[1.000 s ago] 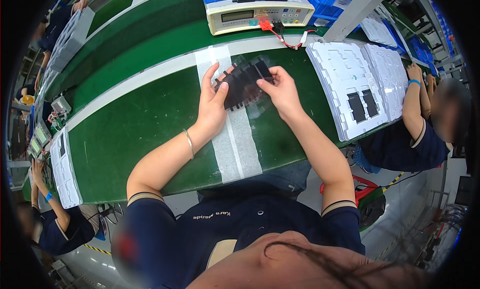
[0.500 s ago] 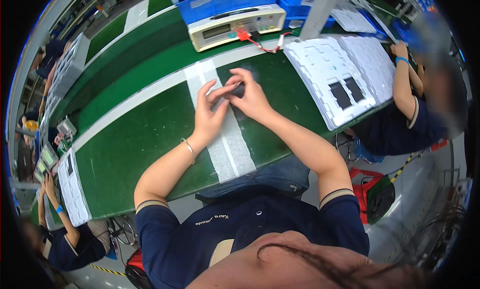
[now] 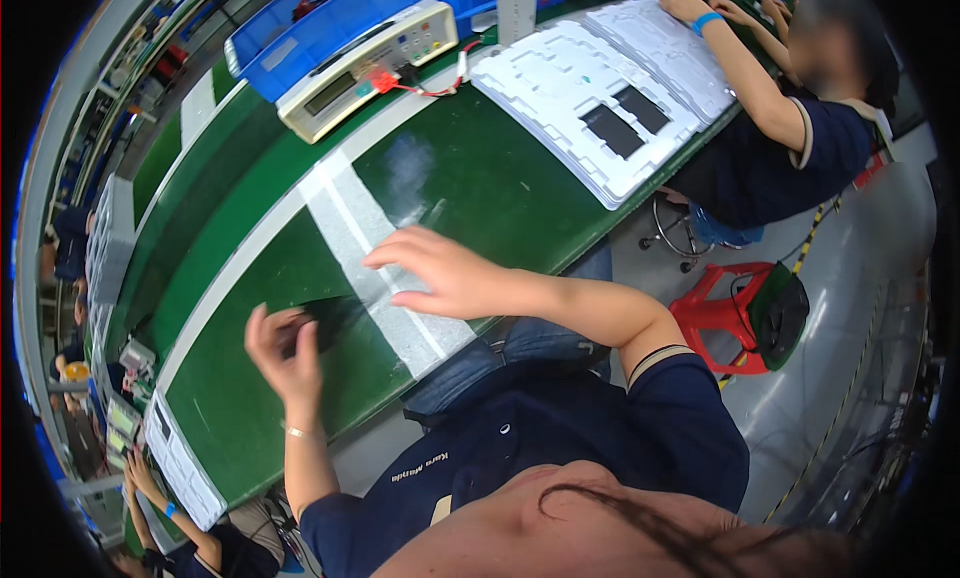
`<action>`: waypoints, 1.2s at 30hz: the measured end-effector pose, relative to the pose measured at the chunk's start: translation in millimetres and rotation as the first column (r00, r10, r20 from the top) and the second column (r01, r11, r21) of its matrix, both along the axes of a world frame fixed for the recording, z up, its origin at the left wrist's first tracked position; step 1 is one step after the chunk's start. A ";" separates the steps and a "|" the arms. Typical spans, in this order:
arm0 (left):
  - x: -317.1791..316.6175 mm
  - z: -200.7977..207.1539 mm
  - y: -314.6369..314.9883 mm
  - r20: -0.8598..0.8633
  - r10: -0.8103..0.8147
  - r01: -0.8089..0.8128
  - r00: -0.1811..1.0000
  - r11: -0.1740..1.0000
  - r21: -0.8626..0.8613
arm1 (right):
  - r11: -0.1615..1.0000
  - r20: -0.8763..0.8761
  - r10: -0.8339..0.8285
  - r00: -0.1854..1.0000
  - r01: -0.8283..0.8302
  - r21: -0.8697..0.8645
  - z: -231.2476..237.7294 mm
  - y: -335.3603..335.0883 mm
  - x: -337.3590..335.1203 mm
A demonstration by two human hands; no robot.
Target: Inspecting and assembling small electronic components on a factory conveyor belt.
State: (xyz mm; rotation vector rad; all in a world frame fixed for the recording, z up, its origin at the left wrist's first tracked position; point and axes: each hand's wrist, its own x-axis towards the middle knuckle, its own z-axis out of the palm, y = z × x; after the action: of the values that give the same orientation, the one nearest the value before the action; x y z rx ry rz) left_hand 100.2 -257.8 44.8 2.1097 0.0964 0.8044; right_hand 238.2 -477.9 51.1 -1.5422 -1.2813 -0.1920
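Note:
My left hand (image 3: pixel 285 353) is over the green table (image 3: pixel 225 388), left of a pale tape strip. Its fingers curl around a dark flat piece (image 3: pixel 335 316), smeared by motion; its exact kind does not show. My right hand (image 3: pixel 440 273) hovers above the pale strip (image 3: pixel 350 228), thumb and fingers apart, holding nothing that I can see. Just beyond it, a small pale see-through patch (image 3: pixel 434 214) shows on the table, too faint to name.
A cream bench meter (image 3: pixel 370 73) with red and black leads stands at the back before blue bins (image 3: pixel 320 28). White moulded trays (image 3: pixel 540 83) with two black rectangular pieces (image 3: pixel 612 130) lie right. A co-worker (image 3: pixel 830 128) sits beyond; a red stool (image 3: pixel 715 313) stands below.
My hands have parted from their close pinch. The left moved left and nearer with the dark piece; the right is now open and nearer me. The whole view has also turned.

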 end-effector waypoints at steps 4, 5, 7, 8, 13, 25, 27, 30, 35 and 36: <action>-26.3 16.0 42.9 -0.101 0.144 -0.173 0.984 0.900 -0.401 | 0.968 -0.144 -0.251 0.957 0.246 -0.054 13.4 -97.5 8.3; -34.9 11.6 63.6 -0.226 0.085 -0.175 0.971 0.893 -0.415 | 0.900 -0.169 -0.436 0.884 0.428 -0.080 13.0 -123.0 9.8; -52.1 -12.1 99.5 -0.382 0.063 -0.203 0.922 0.919 -0.339 | 0.714 -0.365 -0.648 0.668 0.700 0.015 -17.6 -163.3 27.9; -55.2 -16.8 106.4 -0.465 0.060 -0.196 0.883 0.948 -0.251 | 0.626 -0.557 -0.640 0.529 0.779 0.021 -19.8 -180.4 35.7; -53.5 -13.3 99.5 -0.437 0.328 -0.196 0.838 0.927 0.321 | 0.244 -0.977 -0.210 0.027 0.969 -0.025 -68.4 -267.8 92.5; 8.4 113.6 -47.9 0.181 -0.685 0.702 0.706 0.710 -0.048 | -0.050 -0.247 -0.944 -0.219 0.834 -0.549 -52.8 -278.7 146.4; 8.8 144.8 -76.2 0.316 -0.856 0.912 0.409 0.395 -0.112 | -0.010 -0.276 -0.946 -0.173 0.861 -0.508 -53.4 -263.1 150.9; 45.0 151.3 -119.8 0.373 -0.915 0.984 0.152 0.104 -0.145 | -0.059 -0.296 -0.932 -0.209 0.894 -0.445 -63.6 -268.9 129.3; 56.1 159.3 -155.9 0.287 -0.958 0.989 0.014 -0.029 -0.142 | 0.186 -0.650 -0.759 0.028 0.967 -0.176 -91.8 -231.4 68.5; 57.5 159.2 -156.8 0.282 -0.959 0.989 0.008 -0.034 -0.146 | 0.247 -0.740 -0.669 0.074 0.961 -0.128 -85.4 -225.5 56.7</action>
State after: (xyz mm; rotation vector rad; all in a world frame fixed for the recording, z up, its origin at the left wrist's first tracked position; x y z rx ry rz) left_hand 157.7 -414.7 204.0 1.2059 -1.2192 -0.0958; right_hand 294.9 -703.4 -34.3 -1.5576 0.4626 -0.5532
